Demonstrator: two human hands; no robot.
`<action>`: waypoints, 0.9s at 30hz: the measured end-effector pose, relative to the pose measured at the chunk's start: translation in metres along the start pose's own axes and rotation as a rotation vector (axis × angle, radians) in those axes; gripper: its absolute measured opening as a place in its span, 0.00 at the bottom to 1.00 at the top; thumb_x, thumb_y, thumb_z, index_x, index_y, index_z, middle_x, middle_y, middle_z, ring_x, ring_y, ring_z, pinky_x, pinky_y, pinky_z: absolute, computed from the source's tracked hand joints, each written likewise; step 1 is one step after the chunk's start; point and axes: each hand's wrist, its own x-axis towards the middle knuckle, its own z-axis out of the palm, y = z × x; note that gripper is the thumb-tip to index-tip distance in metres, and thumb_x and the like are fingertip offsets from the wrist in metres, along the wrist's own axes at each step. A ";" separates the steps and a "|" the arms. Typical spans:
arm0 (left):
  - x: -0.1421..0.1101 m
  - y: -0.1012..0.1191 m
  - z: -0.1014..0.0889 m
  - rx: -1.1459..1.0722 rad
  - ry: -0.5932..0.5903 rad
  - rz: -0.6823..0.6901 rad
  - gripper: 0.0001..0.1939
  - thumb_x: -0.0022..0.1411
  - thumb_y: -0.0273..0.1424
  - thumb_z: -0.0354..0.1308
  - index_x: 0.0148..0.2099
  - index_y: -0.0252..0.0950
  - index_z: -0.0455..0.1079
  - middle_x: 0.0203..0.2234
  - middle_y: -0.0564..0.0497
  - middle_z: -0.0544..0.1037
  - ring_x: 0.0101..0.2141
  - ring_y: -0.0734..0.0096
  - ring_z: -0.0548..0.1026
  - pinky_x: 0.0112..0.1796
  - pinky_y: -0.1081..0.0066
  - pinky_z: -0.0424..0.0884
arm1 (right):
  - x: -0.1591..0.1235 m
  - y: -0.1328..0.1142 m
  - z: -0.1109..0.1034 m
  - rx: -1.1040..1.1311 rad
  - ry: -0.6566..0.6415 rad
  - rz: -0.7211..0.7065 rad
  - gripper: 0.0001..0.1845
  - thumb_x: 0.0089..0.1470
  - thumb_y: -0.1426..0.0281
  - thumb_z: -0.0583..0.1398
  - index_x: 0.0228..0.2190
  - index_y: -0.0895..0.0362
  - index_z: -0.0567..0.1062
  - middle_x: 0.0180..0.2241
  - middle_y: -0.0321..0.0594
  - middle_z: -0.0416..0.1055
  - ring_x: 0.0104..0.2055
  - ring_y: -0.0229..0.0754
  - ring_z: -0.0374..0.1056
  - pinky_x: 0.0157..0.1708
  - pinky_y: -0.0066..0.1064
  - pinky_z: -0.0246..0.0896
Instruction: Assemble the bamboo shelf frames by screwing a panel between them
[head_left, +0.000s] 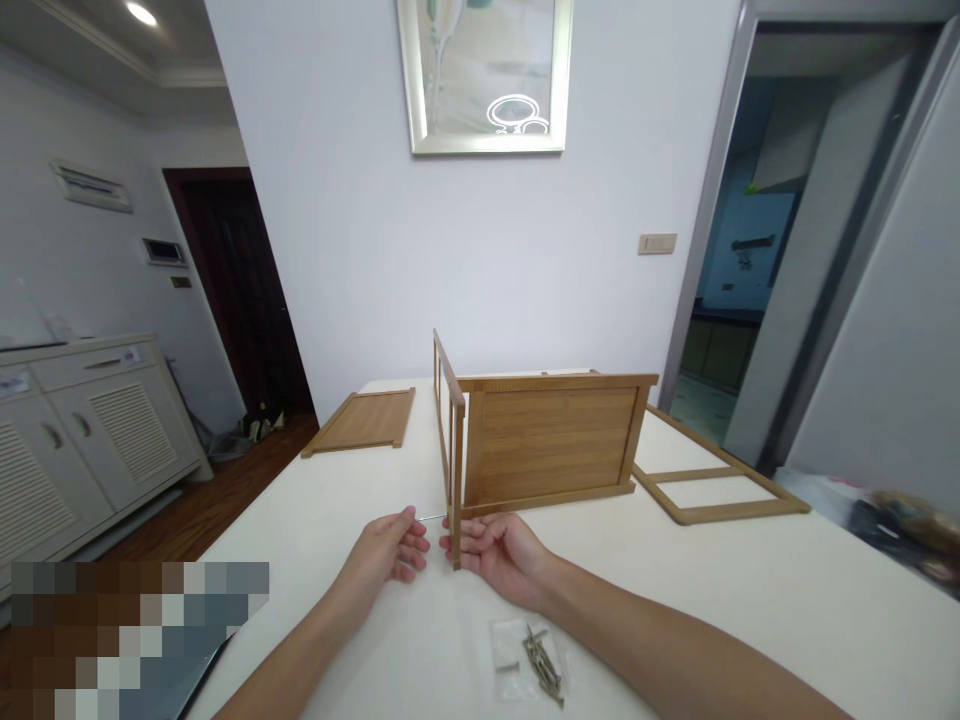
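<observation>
My left hand [394, 543] is closed, pinching a thin silver rod [432, 518] that looks like a hex key. Its far end meets the near upright of a brown wooden side frame [458, 460], which stands on edge. My right hand [504, 555] grips that upright near its foot, with fingertips around both sides. From the side frame a wooden panel [559, 440] extends to the right, also upright, its lower rail just above my right hand. The joint between them is partly hidden by the upright and my fingers.
A flat wooden panel [367, 420] lies at the left back of the white table [300, 560], and an open wooden frame [720, 515] lies at the right. Near the front, a clear plastic bag [507, 683] holds or lies under several metal screws [541, 665].
</observation>
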 end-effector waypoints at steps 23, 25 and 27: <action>0.008 -0.015 0.004 0.209 0.058 0.241 0.16 0.48 0.43 0.60 0.32 0.35 0.70 0.25 0.50 0.76 0.21 0.72 0.73 0.17 0.75 0.66 | 0.000 0.000 0.002 -0.004 0.013 -0.015 0.22 0.31 0.84 0.54 0.32 0.68 0.76 0.33 0.47 0.75 0.37 0.42 0.72 0.41 0.33 0.62; 0.009 -0.018 0.002 0.255 0.080 0.270 0.15 0.50 0.42 0.59 0.34 0.35 0.71 0.25 0.50 0.75 0.21 0.72 0.73 0.17 0.75 0.66 | 0.000 0.000 0.002 0.002 0.014 -0.014 0.22 0.30 0.84 0.54 0.32 0.68 0.77 0.33 0.46 0.75 0.37 0.42 0.72 0.41 0.33 0.63; 0.010 -0.019 0.000 0.301 0.114 0.282 0.16 0.51 0.41 0.59 0.36 0.34 0.73 0.24 0.51 0.74 0.19 0.73 0.72 0.17 0.75 0.65 | 0.000 0.000 0.002 0.010 0.020 -0.009 0.23 0.29 0.84 0.54 0.32 0.68 0.77 0.33 0.46 0.75 0.37 0.43 0.73 0.41 0.34 0.63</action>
